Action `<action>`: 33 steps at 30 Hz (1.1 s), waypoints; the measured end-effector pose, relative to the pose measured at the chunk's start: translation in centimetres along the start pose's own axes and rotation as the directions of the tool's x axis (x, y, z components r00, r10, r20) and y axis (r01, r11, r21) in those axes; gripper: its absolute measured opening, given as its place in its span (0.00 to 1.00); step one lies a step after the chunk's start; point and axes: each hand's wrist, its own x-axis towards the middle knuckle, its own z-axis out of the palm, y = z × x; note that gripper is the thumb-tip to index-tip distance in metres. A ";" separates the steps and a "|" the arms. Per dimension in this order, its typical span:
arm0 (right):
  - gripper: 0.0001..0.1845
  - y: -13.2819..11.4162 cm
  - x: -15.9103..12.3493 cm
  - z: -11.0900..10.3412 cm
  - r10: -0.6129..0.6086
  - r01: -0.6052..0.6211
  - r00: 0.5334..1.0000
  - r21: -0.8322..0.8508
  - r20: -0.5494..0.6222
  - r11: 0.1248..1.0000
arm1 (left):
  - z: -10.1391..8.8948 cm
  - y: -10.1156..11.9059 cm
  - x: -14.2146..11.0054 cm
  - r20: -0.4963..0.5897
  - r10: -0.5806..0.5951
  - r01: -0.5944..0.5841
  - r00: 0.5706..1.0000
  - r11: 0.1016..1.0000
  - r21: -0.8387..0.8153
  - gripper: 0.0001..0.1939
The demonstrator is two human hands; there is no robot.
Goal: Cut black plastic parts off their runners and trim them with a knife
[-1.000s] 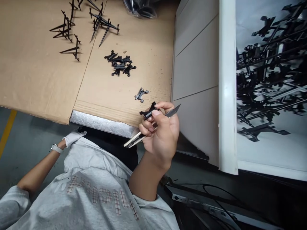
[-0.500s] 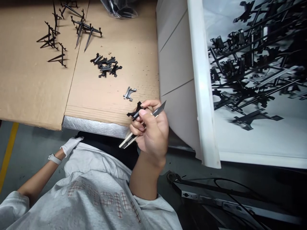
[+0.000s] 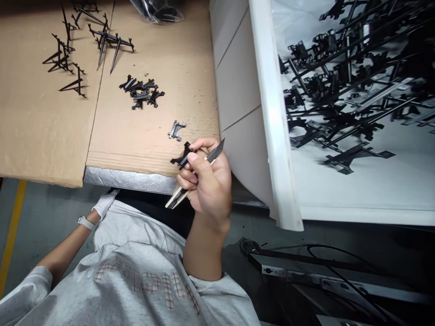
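Observation:
My right hand (image 3: 210, 181) is closed above the table's front edge. Between its thumb and forefinger it pinches a small black plastic bracket (image 3: 181, 156), while a craft knife (image 3: 177, 195) with a pale handle lies through the same hand, its dark blade (image 3: 216, 151) pointing up and right. Just beyond the fingers one more bracket (image 3: 176, 130) rests on the cardboard, and a small pile of brackets (image 3: 141, 93) sits farther back. Low on the left, my left hand (image 3: 106, 203), in a white glove, hangs by my lap; its fingers are mostly hidden.
Cardboard (image 3: 112, 149) covers the metal table (image 3: 129, 177). Several black branched sprue pieces (image 3: 102, 36) stand at the back left. To the right is a white bin (image 3: 340, 199) full of black plastic parts (image 3: 343, 90). A clear plastic bag (image 3: 158, 10) lies at the back.
The view has shifted slightly, so the table and bin appear farther left. My right hand keeps the same grip on bracket and knife; my left hand stays by my lap.

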 end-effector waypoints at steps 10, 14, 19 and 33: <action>0.19 0.0 0.0 0.2 0.000 -0.001 1.000 0.017 0.006 1.000 | -0.5 -1.4 -0.4 0.084 -0.066 0.069 0.994 0.997 -0.033 0.20; 0.19 0.0 0.1 0.2 -0.003 0.003 1.000 0.016 0.013 1.000 | -0.5 -1.6 -0.1 0.087 -0.081 0.084 0.993 0.996 -0.038 0.19; 0.19 0.0 0.0 0.3 0.023 -0.023 1.000 0.002 0.003 1.000 | 0.2 -1.3 0.9 0.033 -0.070 0.071 0.997 0.997 -0.040 0.21; 0.17 -0.3 0.1 0.6 0.016 -0.017 1.000 0.038 0.004 0.999 | 0.1 -0.6 1.3 0.074 -0.021 0.023 0.997 0.999 -0.028 0.21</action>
